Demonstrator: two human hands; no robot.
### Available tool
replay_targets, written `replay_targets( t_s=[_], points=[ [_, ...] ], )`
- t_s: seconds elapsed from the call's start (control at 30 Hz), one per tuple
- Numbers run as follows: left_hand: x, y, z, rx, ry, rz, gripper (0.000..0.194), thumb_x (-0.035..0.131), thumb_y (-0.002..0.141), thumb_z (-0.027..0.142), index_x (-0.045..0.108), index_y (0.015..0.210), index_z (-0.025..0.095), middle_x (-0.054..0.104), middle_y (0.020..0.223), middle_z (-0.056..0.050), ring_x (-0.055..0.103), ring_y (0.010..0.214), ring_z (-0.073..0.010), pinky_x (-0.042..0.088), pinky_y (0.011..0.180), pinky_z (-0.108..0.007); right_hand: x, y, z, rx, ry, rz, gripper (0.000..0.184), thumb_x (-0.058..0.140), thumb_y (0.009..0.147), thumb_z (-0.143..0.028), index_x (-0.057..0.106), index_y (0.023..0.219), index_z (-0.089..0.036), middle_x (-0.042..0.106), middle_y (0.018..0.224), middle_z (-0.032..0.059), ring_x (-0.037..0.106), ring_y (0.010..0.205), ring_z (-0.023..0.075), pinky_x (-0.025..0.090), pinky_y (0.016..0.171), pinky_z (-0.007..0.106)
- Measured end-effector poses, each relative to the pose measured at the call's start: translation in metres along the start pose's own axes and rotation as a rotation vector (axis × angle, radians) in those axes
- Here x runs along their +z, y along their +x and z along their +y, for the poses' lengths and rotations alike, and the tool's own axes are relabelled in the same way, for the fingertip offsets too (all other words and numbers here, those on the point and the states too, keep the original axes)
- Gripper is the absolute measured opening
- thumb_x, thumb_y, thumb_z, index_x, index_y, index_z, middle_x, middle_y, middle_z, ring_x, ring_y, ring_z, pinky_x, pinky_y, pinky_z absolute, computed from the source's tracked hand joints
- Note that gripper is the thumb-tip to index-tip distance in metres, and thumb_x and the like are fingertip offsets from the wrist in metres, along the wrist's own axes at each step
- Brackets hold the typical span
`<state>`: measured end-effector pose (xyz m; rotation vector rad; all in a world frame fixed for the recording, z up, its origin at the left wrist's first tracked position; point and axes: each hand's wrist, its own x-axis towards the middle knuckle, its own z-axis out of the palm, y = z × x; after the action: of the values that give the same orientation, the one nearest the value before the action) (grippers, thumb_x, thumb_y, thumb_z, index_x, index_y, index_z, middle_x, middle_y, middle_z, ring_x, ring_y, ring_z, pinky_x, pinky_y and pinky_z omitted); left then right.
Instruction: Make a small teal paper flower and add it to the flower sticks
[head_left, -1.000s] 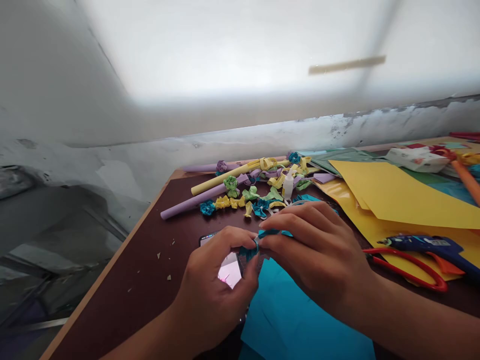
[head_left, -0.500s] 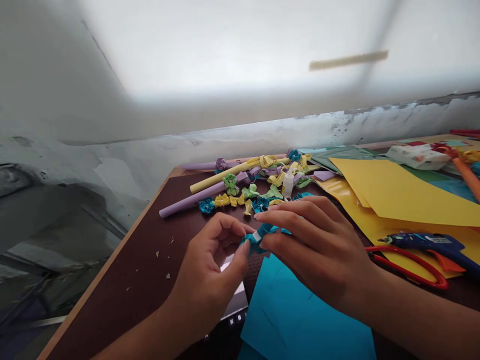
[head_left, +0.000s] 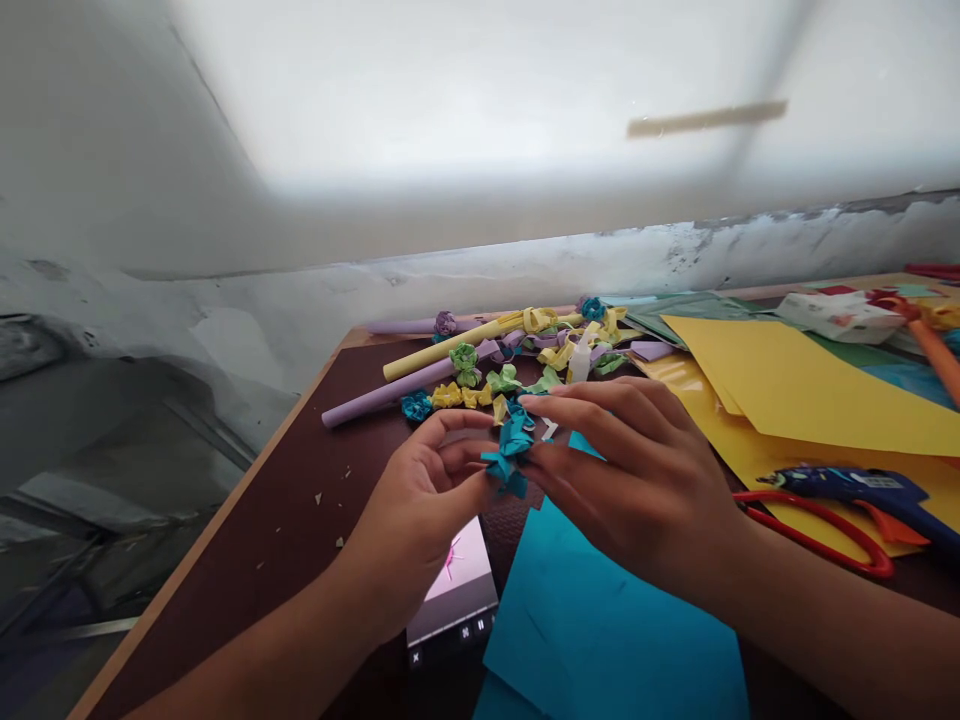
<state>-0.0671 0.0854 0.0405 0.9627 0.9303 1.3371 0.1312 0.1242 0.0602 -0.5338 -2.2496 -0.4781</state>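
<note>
Between both hands is a blue crumpled paper flower, held up over the table. My left hand pinches its left side between thumb and fingers. From the right, my right hand grips it with thumb and fingers, partly covering that side. Under the hands lie a phone with its screen lit and a blue paper sheet. Just beyond the fingers rest yellow paper flowers, another blue paper flower and a green one.
Purple and yellow paper tubes lie at the back, near a small glue bottle. To the right are yellow paper sheets, red-handled scissors and a blue glue gun. A wall stands behind the table.
The blue paper flower has been turned between my fingers, and more of its petals show. The white strip seen on it before is out of sight. My left hand has shifted slightly down, uncovering more phone.
</note>
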Motion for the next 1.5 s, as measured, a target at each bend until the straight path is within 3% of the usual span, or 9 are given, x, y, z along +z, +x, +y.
replay_targets(
  t_s=[0.07, 0.17, 0.37, 0.5, 0.7, 1.03, 1.27, 1.5],
  points=[
    [0.001, 0.0, -0.001, 0.002, 0.039, 0.014, 0.041, 0.09, 0.073, 0.02, 0.07, 0.109, 0.02, 0.08, 0.097, -0.006, 0.076, 0.088, -0.0203, 0.06, 0.076, -0.029, 0.004, -0.001, -0.004, 0.063, 0.045, -0.006, 0.011, 0.066, 0.096, -0.023, 0.076, 0.091, -0.022, 0.074, 0.127, 0.0053, 0.066, 0.113, 0.0275, 0.049, 0.096, 0.047],
    [0.001, 0.0, -0.003, 0.03, 0.064, 0.035, 0.033, 0.091, 0.071, 0.02, 0.075, 0.1, 0.017, 0.082, 0.098, -0.007, 0.076, 0.093, -0.0203, 0.06, 0.077, -0.025, 0.009, -0.003, -0.01, 0.141, 0.112, -0.028, 0.015, 0.064, 0.096, -0.026, 0.077, 0.09, -0.021, 0.073, 0.129, 0.0046, 0.063, 0.115, 0.0275, 0.048, 0.098, 0.047],
    [0.002, 0.0, -0.002, 0.075, 0.118, 0.081, 0.027, 0.091, 0.072, 0.021, 0.075, 0.093, 0.017, 0.082, 0.078, -0.003, 0.077, 0.074, -0.0147, 0.06, 0.067, -0.019, 0.011, -0.004, -0.012, 0.246, 0.148, -0.036, 0.015, 0.065, 0.095, -0.024, 0.08, 0.091, -0.022, 0.073, 0.129, 0.0029, 0.063, 0.114, 0.0289, 0.051, 0.096, 0.049],
    [0.002, -0.001, -0.002, 0.135, 0.184, 0.096, 0.027, 0.09, 0.074, 0.02, 0.076, 0.097, 0.019, 0.082, 0.078, -0.001, 0.077, 0.073, -0.0139, 0.061, 0.066, -0.018, 0.011, -0.004, -0.011, 0.287, 0.222, -0.053, 0.016, 0.064, 0.093, -0.019, 0.08, 0.089, -0.022, 0.074, 0.126, 0.0023, 0.064, 0.11, 0.0269, 0.052, 0.095, 0.047],
    [-0.001, 0.001, -0.005, 0.179, 0.22, 0.105, 0.025, 0.09, 0.073, 0.022, 0.077, 0.095, 0.021, 0.082, 0.082, 0.0, 0.076, 0.076, -0.014, 0.063, 0.067, -0.018, 0.011, -0.004, -0.008, 0.289, 0.31, -0.077, 0.017, 0.064, 0.093, -0.018, 0.08, 0.088, -0.023, 0.074, 0.127, 0.0021, 0.063, 0.11, 0.0243, 0.053, 0.098, 0.045],
    [0.005, -0.004, -0.002, 0.234, 0.336, 0.193, 0.03, 0.09, 0.07, 0.012, 0.077, 0.094, 0.024, 0.078, 0.073, 0.005, 0.074, 0.071, -0.0099, 0.058, 0.064, -0.011, 0.011, -0.004, -0.011, 0.379, 0.253, -0.045, 0.011, 0.071, 0.089, -0.027, 0.081, 0.091, -0.024, 0.074, 0.125, 0.003, 0.065, 0.113, 0.0278, 0.055, 0.094, 0.049],
    [0.001, -0.001, -0.005, 0.182, 0.334, 0.179, 0.032, 0.091, 0.072, 0.022, 0.076, 0.1, 0.025, 0.079, 0.075, 0.004, 0.075, 0.071, -0.0109, 0.059, 0.066, -0.012, 0.016, -0.005, -0.007, 0.441, 0.253, -0.052, 0.013, 0.069, 0.087, -0.021, 0.081, 0.089, -0.026, 0.075, 0.123, 0.0003, 0.066, 0.11, 0.0264, 0.056, 0.091, 0.047],
    [0.005, -0.002, -0.002, 0.156, 0.277, 0.17, 0.034, 0.091, 0.068, 0.012, 0.076, 0.097, 0.024, 0.078, 0.07, 0.004, 0.075, 0.067, -0.0109, 0.058, 0.06, -0.01, 0.015, -0.007, -0.005, 0.383, 0.262, -0.051, 0.011, 0.07, 0.088, -0.021, 0.081, 0.089, -0.025, 0.075, 0.121, 0.0019, 0.066, 0.109, 0.0259, 0.054, 0.09, 0.045]
  ],
)
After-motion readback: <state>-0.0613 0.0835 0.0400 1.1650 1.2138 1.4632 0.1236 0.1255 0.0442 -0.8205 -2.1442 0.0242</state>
